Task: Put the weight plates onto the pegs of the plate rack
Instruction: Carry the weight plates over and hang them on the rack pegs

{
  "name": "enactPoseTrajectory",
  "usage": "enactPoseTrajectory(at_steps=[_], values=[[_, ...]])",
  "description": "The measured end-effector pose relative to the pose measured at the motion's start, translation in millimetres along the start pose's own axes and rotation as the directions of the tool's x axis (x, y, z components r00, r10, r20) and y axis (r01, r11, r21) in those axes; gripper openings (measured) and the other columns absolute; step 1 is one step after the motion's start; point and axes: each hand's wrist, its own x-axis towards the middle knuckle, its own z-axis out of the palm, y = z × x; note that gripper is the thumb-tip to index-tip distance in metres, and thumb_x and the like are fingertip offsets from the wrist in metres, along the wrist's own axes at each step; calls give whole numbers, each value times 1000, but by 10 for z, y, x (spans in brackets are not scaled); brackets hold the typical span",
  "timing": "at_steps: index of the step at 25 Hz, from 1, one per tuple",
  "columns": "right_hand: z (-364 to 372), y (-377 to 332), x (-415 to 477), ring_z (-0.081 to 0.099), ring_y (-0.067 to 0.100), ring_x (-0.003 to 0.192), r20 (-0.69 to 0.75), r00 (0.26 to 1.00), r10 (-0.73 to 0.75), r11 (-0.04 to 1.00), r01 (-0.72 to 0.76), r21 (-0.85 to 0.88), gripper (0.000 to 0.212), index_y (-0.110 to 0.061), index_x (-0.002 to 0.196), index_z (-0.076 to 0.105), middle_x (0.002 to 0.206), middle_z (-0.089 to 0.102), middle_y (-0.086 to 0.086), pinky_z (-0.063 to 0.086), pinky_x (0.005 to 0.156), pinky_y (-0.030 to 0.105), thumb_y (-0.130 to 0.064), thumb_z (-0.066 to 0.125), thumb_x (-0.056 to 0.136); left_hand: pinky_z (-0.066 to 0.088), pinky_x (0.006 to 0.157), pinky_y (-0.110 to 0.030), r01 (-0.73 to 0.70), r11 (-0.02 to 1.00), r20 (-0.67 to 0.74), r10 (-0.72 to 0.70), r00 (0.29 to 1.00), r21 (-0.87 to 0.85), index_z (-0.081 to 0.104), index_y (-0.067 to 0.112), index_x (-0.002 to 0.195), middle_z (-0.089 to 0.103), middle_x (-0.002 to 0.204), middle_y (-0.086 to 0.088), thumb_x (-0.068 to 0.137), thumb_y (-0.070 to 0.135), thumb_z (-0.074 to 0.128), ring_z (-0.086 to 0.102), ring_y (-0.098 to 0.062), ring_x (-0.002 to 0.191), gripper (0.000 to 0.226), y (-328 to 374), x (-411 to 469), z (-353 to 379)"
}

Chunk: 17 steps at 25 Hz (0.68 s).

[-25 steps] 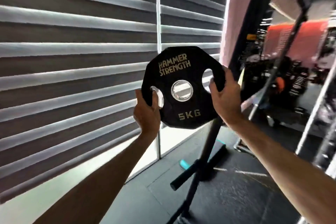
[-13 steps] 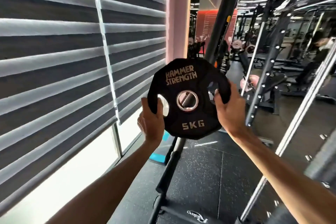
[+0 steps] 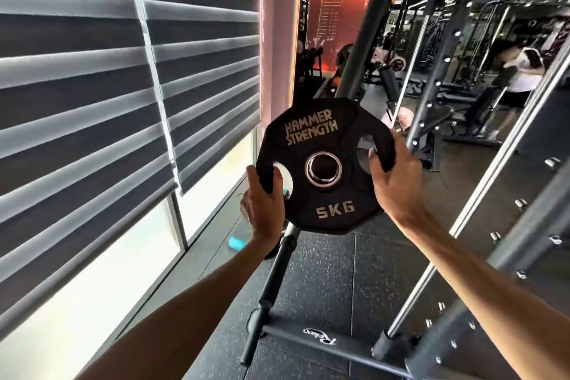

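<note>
Gripping a black weight plate (image 3: 324, 163) marked "5KG", the left hand (image 3: 262, 207) and right hand (image 3: 393, 177) each curl through a side grip hole, holding it upright in mid-air before the dark rack post (image 3: 362, 49), above a bare peg (image 3: 287, 244).

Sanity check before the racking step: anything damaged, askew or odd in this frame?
Nothing stands out. The 5 kg plate is intact, held roughly upright by the left hand and right hand through its grip holes, in front of the rack post. No peg is clearly visible.
</note>
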Motion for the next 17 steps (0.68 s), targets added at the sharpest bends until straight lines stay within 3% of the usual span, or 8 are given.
enactPoseTrajectory(at_steps=[4,6,9,12,14,17], values=[[108,101,-1,57,10,66,-28,1000,13,1000,-13,-18,38,3,131,49,89,63,-2,34,62,-6,-5,58,95,54,56,-33,-81,997,15,81,997,1,49,3,107,57,61,9,98,39,50,61,-15,51,38,-43,123,103],[181,203,17,60,15,65,-23,1000,8,998,-9,-59,38,2,132,45,87,67,5,38,60,3,-10,55,98,52,52,-31,-133,991,39,132,990,13,49,3,110,59,62,7,98,41,47,60,-15,50,41,-65,214,179],[303,389,137,68,28,68,-12,999,34,993,-36,-115,35,0,130,41,87,69,12,40,57,16,-17,52,101,51,55,-33,-168,983,132,156,979,78,45,4,116,67,70,-4,99,41,46,66,-26,58,40,-60,430,354],[416,592,292,69,37,74,33,997,74,977,-66,-205,36,0,128,38,91,70,18,48,58,29,-23,48,102,46,58,-36,-142,981,239,107,965,135,41,3,121,70,84,-14,101,36,47,68,-36,72,39,0,610,558],[475,673,407,69,36,70,64,990,126,957,-104,-272,43,0,133,32,89,70,18,53,56,34,-28,45,103,37,61,-34,-73,985,309,22,951,155,38,1,124,69,95,-19,102,32,46,67,-41,82,39,66,710,702],[526,734,512,69,33,69,94,980,174,927,-131,-351,52,-2,139,23,88,70,16,57,56,43,-36,39,103,38,64,-36,19,987,392,-81,917,160,32,3,127,68,102,-24,102,32,44,66,-43,88,41,55,855,896]])
